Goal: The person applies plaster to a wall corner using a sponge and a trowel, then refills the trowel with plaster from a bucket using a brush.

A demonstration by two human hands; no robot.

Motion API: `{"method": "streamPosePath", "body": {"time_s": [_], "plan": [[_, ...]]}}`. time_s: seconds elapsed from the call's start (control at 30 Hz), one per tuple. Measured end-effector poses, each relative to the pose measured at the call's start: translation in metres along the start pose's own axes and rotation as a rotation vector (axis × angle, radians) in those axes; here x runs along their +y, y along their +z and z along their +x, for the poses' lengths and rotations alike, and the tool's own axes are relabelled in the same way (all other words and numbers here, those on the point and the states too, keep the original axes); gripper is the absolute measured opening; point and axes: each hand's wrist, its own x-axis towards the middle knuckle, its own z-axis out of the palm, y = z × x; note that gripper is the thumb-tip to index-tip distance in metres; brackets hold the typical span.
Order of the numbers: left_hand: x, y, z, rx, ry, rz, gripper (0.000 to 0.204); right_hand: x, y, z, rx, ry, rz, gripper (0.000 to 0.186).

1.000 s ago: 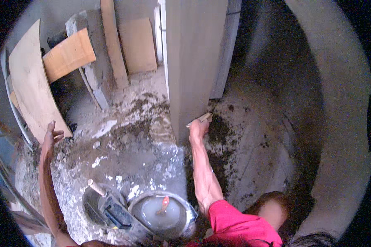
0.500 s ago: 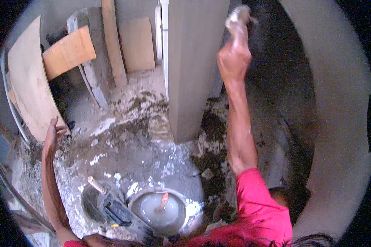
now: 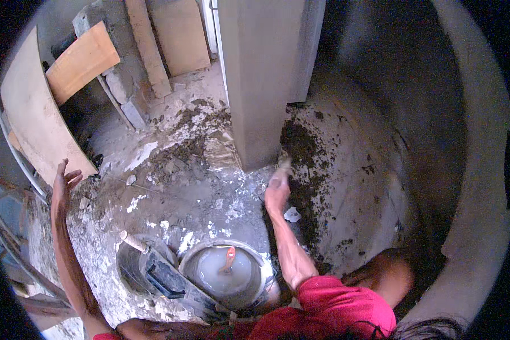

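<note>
My right hand (image 3: 277,190) is low beside the foot of the grey plastered column (image 3: 260,85), blurred by motion. Its fingers look closed round something pale whose kind I cannot make out. Out at the left, my left hand (image 3: 67,178) is raised with its fingers apart and nothing in them, in front of a curved plywood sheet (image 3: 39,107). Between my arms stands a round bucket (image 3: 194,254) of cloudy greyish liquid. An orange-handled brush-like tool (image 3: 230,258) stands in the liquid.
Left of the bucket, a dark tub (image 3: 127,266) carries a black-handled float (image 3: 163,282) and a pale wooden handle (image 3: 132,241). Boards (image 3: 178,39) lean at the back. Rubble and dark crumbs (image 3: 300,141) litter the floor. A curved-looking grey wall (image 3: 481,170) rises at the right.
My right hand has swept down from high beside the column to near its foot. The view has shifted slightly, showing more floor at the right. My left hand stays raised and open.
</note>
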Motion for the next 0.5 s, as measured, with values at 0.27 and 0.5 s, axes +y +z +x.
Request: {"method": "streamPosePath", "body": {"time_s": [0.27,0.5], "plan": [[0.013,0.032,0.010,-0.050,-0.068,-0.041,0.079,0.004,-0.047,0.047,0.277,-0.102,-0.001,0.046],[0.005,0.027,0.004,-0.016,-0.092,0.031,0.080,0.051,-0.007,0.093,0.197,0.158,-0.075,0.038]]}}
